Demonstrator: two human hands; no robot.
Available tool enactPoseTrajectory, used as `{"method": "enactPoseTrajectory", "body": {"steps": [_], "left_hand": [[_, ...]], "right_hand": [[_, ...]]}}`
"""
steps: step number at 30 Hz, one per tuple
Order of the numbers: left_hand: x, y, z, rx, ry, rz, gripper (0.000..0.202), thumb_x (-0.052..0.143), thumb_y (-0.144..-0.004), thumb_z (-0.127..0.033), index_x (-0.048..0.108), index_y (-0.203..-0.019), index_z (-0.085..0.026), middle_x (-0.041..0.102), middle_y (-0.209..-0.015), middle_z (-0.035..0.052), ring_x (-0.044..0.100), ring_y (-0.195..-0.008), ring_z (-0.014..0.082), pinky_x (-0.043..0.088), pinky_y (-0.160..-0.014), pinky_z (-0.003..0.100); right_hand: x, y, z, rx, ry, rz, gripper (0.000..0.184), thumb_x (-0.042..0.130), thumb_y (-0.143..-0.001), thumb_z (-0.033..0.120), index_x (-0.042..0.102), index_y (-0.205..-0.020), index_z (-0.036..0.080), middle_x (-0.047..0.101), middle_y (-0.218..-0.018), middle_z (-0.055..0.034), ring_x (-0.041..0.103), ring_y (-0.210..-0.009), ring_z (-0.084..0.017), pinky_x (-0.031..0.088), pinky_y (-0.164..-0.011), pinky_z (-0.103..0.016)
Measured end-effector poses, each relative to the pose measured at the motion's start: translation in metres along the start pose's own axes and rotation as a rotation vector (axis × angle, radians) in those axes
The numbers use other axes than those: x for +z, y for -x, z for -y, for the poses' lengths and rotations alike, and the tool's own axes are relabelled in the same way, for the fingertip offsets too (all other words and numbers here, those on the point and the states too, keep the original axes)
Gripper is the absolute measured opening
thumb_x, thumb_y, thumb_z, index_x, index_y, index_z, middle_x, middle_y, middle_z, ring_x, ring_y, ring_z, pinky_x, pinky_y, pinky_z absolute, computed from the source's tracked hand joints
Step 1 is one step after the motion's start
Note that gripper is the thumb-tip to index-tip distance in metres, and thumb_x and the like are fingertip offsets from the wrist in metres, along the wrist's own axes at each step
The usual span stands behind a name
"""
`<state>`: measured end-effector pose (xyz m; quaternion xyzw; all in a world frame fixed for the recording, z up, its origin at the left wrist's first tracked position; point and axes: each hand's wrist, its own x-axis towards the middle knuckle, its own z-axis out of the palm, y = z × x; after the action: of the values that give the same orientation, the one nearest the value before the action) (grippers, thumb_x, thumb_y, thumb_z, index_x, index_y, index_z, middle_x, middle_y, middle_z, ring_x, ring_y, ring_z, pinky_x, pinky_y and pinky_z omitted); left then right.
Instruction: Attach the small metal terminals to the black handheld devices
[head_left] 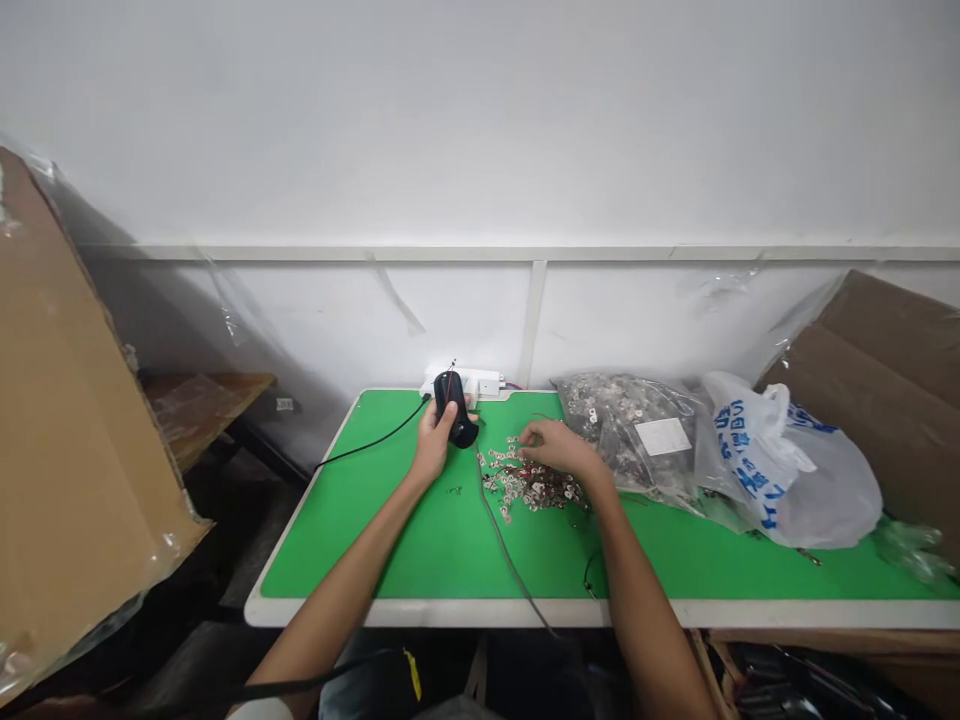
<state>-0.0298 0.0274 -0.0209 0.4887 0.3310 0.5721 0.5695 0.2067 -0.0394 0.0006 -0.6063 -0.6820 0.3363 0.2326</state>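
Note:
My left hand (433, 440) is closed around a black, rounded plastic casing (463, 432), held upright above the left part of the green mat. A thin red wire (449, 385) runs up along the casing and sticks out past its top end. Over a heap of small pale metal parts with dark wires (536, 487), my right hand (553, 445) has its fingers curled and pinched together. Whatever lies between those fingertips, if anything, is too small to make out.
Behind the casing stands a white power strip (487, 381) with a black cable (382, 437). A grey cable (499, 540) crosses the green mat (420, 560). To the right are a clear bag of parts (622, 400) and a white plastic bag (832, 480). Cardboard (75, 430) stands left.

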Motion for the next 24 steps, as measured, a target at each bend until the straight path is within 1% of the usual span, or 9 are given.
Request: {"method": "enactPoseTrajectory", "body": {"steps": [2, 4, 8, 13, 15, 18, 19, 21, 24], "left_hand": [[-0.004, -0.002, 0.001, -0.013, 0.007, 0.016, 0.069, 0.078, -0.08, -0.063, 0.062, -0.127, -0.015, 0.075, -0.117, 0.0148, 0.076, -0.079, 0.022, 0.061, -0.073, 0.034], [-0.004, -0.003, 0.003, -0.018, 0.019, 0.03, 0.069, 0.078, -0.08, -0.063, 0.063, -0.125, -0.014, 0.075, -0.117, 0.0151, 0.076, -0.08, 0.0227, 0.062, -0.074, 0.035], [-0.001, -0.004, 0.008, -0.057, 0.018, 0.074, 0.069, 0.08, -0.078, -0.063, 0.063, -0.123, -0.014, 0.076, -0.115, 0.0147, 0.076, -0.081, 0.0234, 0.063, -0.072, 0.035], [-0.001, 0.0, 0.01, -0.065, 0.012, 0.092, 0.069, 0.079, -0.079, -0.064, 0.061, -0.122, -0.014, 0.076, -0.114, 0.0154, 0.077, -0.081, 0.0237, 0.063, -0.072, 0.035], [-0.001, 0.002, 0.01, -0.07, 0.009, 0.098, 0.069, 0.079, -0.079, -0.063, 0.06, -0.123, -0.014, 0.077, -0.112, 0.0153, 0.077, -0.079, 0.0235, 0.064, -0.072, 0.037], [-0.001, 0.005, 0.01, -0.087, 0.012, 0.109, 0.071, 0.08, -0.077, -0.063, 0.06, -0.124, -0.013, 0.077, -0.111, 0.0156, 0.077, -0.078, 0.024, 0.064, -0.072, 0.038], [-0.001, 0.005, 0.01, -0.091, 0.018, 0.107, 0.071, 0.081, -0.076, -0.062, 0.06, -0.123, -0.013, 0.077, -0.111, 0.0157, 0.077, -0.077, 0.0241, 0.064, -0.072, 0.038], [-0.001, 0.006, 0.009, -0.101, 0.04, 0.098, 0.071, 0.083, -0.075, -0.061, 0.061, -0.121, -0.013, 0.077, -0.111, 0.016, 0.077, -0.077, 0.0242, 0.064, -0.07, 0.036], [-0.003, 0.007, 0.005, -0.142, 0.1, 0.108, 0.068, 0.084, -0.076, -0.058, 0.062, -0.12, -0.012, 0.077, -0.112, 0.0173, 0.077, -0.077, 0.0244, 0.063, -0.068, 0.035]], "right_hand": [[0.003, -0.001, 0.002, -0.018, 0.049, 0.018, 0.009, 0.072, -0.081, 0.021, 0.074, -0.09, 0.017, 0.075, -0.09, -0.0047, 0.067, -0.081, -0.018, 0.047, -0.069, -0.025], [0.006, -0.003, 0.004, -0.034, 0.095, 0.027, 0.005, 0.07, -0.082, 0.019, 0.075, -0.084, 0.018, 0.076, -0.089, -0.0043, 0.067, -0.081, -0.018, 0.046, -0.067, -0.024], [0.012, -0.005, 0.003, -0.02, 0.15, 0.051, 0.012, 0.068, -0.078, 0.012, 0.073, -0.07, 0.019, 0.075, -0.079, -0.0031, 0.066, -0.073, -0.017, 0.043, -0.064, -0.025], [0.017, -0.005, 0.003, -0.016, 0.187, 0.06, 0.01, 0.073, -0.077, 0.017, 0.071, -0.067, 0.02, 0.075, -0.078, -0.0036, 0.063, -0.073, -0.017, 0.04, -0.063, -0.025], [0.019, -0.005, 0.005, -0.012, 0.199, 0.073, 0.013, 0.07, -0.077, 0.015, 0.069, -0.065, 0.019, 0.072, -0.073, -0.0027, 0.06, -0.068, -0.016, 0.038, -0.061, -0.024], [0.02, -0.003, 0.009, -0.007, 0.222, 0.091, 0.02, 0.064, -0.079, 0.012, 0.063, -0.06, 0.019, 0.064, -0.061, -0.0007, 0.053, -0.059, -0.014, 0.033, -0.056, -0.025], [0.02, -0.002, 0.011, -0.01, 0.23, 0.09, 0.021, 0.063, -0.08, 0.012, 0.061, -0.059, 0.018, 0.062, -0.06, -0.0005, 0.051, -0.058, -0.013, 0.031, -0.056, -0.025], [0.019, 0.001, 0.014, -0.022, 0.24, 0.07, 0.02, 0.061, -0.082, 0.012, 0.06, -0.063, 0.018, 0.062, -0.066, -0.0016, 0.05, -0.063, -0.014, 0.032, -0.057, -0.025], [0.012, 0.007, 0.017, -0.035, 0.237, 0.023, 0.012, 0.055, -0.091, 0.017, 0.062, -0.08, 0.017, 0.066, -0.082, -0.0046, 0.055, -0.073, -0.015, 0.036, -0.063, -0.024]]}}
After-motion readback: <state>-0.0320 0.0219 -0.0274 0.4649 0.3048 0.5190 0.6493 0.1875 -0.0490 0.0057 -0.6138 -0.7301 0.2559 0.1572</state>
